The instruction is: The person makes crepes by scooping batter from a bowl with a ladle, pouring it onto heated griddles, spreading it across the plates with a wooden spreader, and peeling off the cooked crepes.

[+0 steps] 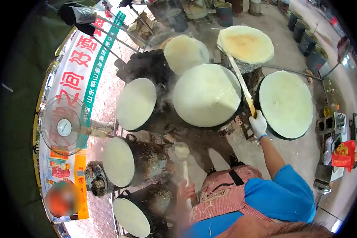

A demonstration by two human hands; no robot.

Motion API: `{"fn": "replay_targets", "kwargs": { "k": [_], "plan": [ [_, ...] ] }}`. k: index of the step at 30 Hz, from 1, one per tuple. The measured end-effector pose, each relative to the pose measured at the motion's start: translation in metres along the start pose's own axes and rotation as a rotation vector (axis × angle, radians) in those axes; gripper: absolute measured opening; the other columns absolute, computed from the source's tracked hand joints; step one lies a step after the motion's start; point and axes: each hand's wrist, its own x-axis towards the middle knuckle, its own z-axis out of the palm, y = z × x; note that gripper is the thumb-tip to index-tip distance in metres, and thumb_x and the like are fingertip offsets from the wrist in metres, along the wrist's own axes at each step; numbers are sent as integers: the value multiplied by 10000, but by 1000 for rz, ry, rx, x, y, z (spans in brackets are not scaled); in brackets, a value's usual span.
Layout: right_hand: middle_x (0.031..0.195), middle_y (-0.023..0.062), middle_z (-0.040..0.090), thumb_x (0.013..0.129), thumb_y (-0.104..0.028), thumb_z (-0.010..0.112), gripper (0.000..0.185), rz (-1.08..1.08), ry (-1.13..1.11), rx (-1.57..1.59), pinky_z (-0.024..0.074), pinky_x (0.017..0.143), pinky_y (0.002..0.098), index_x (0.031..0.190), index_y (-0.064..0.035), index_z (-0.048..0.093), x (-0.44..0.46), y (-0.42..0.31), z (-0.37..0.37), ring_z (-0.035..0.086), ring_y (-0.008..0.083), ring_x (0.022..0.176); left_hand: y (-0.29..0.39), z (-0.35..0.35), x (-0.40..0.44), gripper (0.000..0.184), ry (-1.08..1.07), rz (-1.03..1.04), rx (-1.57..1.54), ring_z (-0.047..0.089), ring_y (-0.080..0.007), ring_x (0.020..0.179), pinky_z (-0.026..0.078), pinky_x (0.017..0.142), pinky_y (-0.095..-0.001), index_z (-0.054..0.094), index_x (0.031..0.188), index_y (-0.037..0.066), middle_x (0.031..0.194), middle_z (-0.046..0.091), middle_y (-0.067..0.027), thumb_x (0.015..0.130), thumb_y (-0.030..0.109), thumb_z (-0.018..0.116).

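Note:
My right hand [258, 124], in a white glove, is closed on the yellowish handle of a long flat wooden spatula [242, 79]. Its far tip meets the near edge of a browned flatbread [246, 43] on a drum-like stand. Bare, my left hand [186, 191] grips the pale handle of a ladle [182, 151], whose bowl carries whitish batter. Between the hands and the stand lies a large domed griddle [207, 95] covered with a pale batter sheet. Another coated round griddle [286, 105] is right of my gloved hand.
More batter-covered griddles [136, 104] [118, 162] [131, 217] line the left side; steam rises there. A pale round sheet [186, 54] lies farther back. A fan [64, 127] stands before a banner [77, 67]. Dark buckets [316, 58] are at the upper right, a red bag [343, 154] at the right.

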Motion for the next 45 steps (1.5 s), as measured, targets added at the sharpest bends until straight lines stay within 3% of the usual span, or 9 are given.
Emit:
{"fn": "replay_targets", "kwargs": {
  "k": [6,15,21,27,30,34,39,41,45],
  "plan": [
    [965,249,624,729,-192,551,375,-55,-79,286,450,825,414,1047,7,570,98,-14,76,585,398,947,39,4,-33,462,-1,-133,146,351,-154,409,354,433,-289,399,673,70,494,347,-32,972,422,394],
    [840,216,628,726,-193,589,248,17,34,33,475,701,440,917,-34,579,-57,-36,152,620,373,818,117,28,-84,489,82,-268,323,340,-170,392,345,397,-293,378,656,97,501,348,-31,929,495,460],
    [823,196,628,729,-270,544,401,-496,-257,246,482,654,442,1069,-56,536,-127,-162,260,610,374,773,187,15,-104,502,483,-170,734,323,-141,413,321,391,-279,378,659,92,509,313,-7,929,509,450],
    [901,192,636,771,-227,554,341,-606,-313,148,496,719,422,1070,-63,557,-149,-143,119,629,345,820,181,6,-89,455,431,-381,510,318,-110,434,294,389,-263,385,688,88,533,311,10,935,461,469],
    [878,181,642,801,-340,598,340,-220,-296,-67,511,695,424,1054,-114,570,-151,-93,21,637,348,784,163,-2,-61,413,441,-404,478,319,-100,446,287,391,-256,392,717,85,545,317,13,938,422,481],
    [925,213,647,782,-366,622,506,-118,103,5,497,753,447,1192,-94,502,-108,37,-26,635,366,854,124,-24,-10,358,436,-411,426,320,-86,462,277,393,-248,402,756,81,562,325,16,942,371,497],
    [959,150,666,829,-376,591,441,207,146,210,488,774,372,1177,-107,577,-128,96,-144,646,287,883,78,-36,100,266,383,-535,301,323,-69,485,270,398,-235,417,822,79,584,338,21,946,292,518],
    [980,148,672,828,-338,605,423,234,232,202,487,767,359,1181,-106,585,-143,147,-150,654,268,879,-39,32,143,204,389,-203,1103,326,-65,477,264,398,-220,421,867,104,588,335,24,945,266,516],
    [984,132,681,833,-282,609,407,292,377,351,481,755,346,1203,-115,594,-172,192,-159,652,242,851,-133,35,272,162,216,-342,1456,302,-81,367,220,326,-232,414,930,219,506,312,38,896,235,572]
  ]
}}
